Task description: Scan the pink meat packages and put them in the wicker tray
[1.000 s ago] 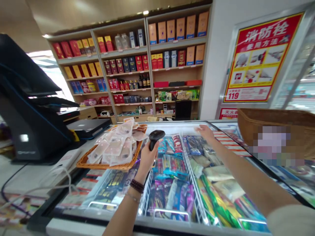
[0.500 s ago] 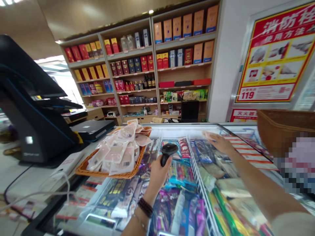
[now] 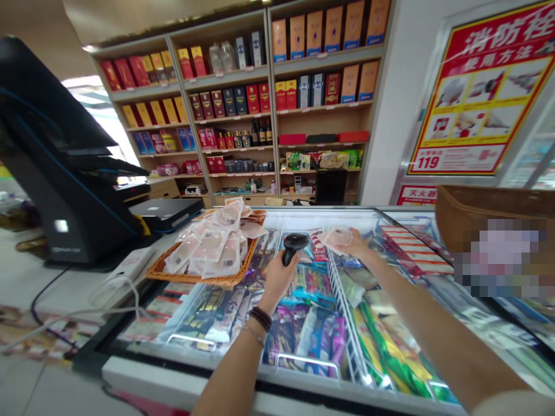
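My left hand (image 3: pixel 277 280) is wrapped round the handle of a black handheld barcode scanner (image 3: pixel 295 241), held over the glass-topped freezer (image 3: pixel 165 372). To the right of the scanner, my right hand (image 3: pixel 359 245) grips a clear plastic packet (image 3: pixel 336 238) by its right side. What is inside the packet looks pale; the details are blurred. Scanner and packet are apart. At the left, an orange woven basket (image 3: pixel 228 281) holds a heap of similar clear packets (image 3: pixel 212 245).
Wrapped ice creams (image 3: pixel 314 286) lie in wire baskets inside the freezer. A black checkout terminal (image 3: pixel 78 173) and a flat scale (image 3: pixel 167 214) stand on the left. A brown container (image 3: pixel 455 211) is at the right. Shelves (image 3: pixel 234 118) with boxes rise behind.
My right hand has moved left with the packet, closer to the scanner. My left hand still holds the scanner in about the same place. The camera view has shifted slightly.
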Demonstrator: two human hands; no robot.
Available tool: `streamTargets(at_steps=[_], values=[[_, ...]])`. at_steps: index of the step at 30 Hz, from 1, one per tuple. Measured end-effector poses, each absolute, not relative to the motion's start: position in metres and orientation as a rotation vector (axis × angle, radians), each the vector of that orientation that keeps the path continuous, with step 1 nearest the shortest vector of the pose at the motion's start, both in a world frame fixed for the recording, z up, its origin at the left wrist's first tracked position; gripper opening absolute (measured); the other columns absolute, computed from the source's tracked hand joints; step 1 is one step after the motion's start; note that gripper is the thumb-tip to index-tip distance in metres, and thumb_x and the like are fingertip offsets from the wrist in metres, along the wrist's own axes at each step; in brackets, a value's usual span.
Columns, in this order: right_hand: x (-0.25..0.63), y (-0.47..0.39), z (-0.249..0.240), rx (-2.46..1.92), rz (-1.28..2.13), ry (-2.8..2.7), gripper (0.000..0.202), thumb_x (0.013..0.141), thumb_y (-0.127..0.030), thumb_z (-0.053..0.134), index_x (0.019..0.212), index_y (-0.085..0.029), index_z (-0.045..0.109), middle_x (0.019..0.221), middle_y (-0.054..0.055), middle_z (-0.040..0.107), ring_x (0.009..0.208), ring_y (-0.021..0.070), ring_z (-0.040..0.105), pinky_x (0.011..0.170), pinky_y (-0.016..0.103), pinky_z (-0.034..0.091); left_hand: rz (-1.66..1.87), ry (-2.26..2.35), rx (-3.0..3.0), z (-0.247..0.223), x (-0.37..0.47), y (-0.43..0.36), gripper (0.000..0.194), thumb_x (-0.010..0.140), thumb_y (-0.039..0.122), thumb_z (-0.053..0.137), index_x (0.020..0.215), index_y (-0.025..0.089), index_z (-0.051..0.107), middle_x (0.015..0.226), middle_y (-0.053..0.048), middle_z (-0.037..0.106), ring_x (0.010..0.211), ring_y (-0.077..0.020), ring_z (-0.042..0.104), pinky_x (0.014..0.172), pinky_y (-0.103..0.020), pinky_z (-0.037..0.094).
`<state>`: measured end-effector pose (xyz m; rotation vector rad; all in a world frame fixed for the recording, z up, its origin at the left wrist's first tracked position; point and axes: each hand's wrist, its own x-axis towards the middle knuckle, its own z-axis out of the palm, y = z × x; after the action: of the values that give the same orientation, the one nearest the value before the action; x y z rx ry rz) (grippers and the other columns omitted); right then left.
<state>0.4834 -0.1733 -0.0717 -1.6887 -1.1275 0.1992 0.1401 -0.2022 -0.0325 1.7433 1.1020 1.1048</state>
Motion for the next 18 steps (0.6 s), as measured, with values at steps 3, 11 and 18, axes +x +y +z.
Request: streamTargets(at_steps=[3,11,18], values=[[0.457,-0.180,-0.076,-1.692,0.186,-1.029,0.098,0.048,-0.035,0.097,0.140,-0.023,0.064,0.132,0.014,0.079,0.130,0.0460,0.072,0.114,0.060,0.054,1.105,1.087,1.763,-0.033,0.138,-0.205,0.038,0.097,0.059,0.070,0.090,0.022,0.065,0.061,0.003,0.059,0.053,-0.0176,0.056,0.058,-0.027,0.037],[0.431,-0.206,-0.080,-1.271,0.326,-0.788,0.068,0.050,-0.058,0.096,0.106,-0.025,0.076,0.096,0.010,0.085,0.096,0.0376,0.082,0.090,0.052,0.066,1.100,0.999,1.856,-0.031,0.138,-0.218,0.034,0.095,0.055,0.071,0.095,0.021,0.070,0.064,0.003,0.060,0.060,-0.0184,0.059,0.060,-0.027,0.039],[0.419,-0.217,-0.075,-1.286,0.437,-0.804,0.065,0.045,-0.078,0.095,0.076,-0.026,0.071,0.068,0.006,0.079,0.068,0.0320,0.078,0.067,0.043,0.063,1.131,0.939,1.836,-0.030,0.137,-0.220,0.038,0.094,0.059,0.069,0.094,0.021,0.068,0.061,0.004,0.057,0.056,-0.0172,0.056,0.057,-0.027,0.040]])
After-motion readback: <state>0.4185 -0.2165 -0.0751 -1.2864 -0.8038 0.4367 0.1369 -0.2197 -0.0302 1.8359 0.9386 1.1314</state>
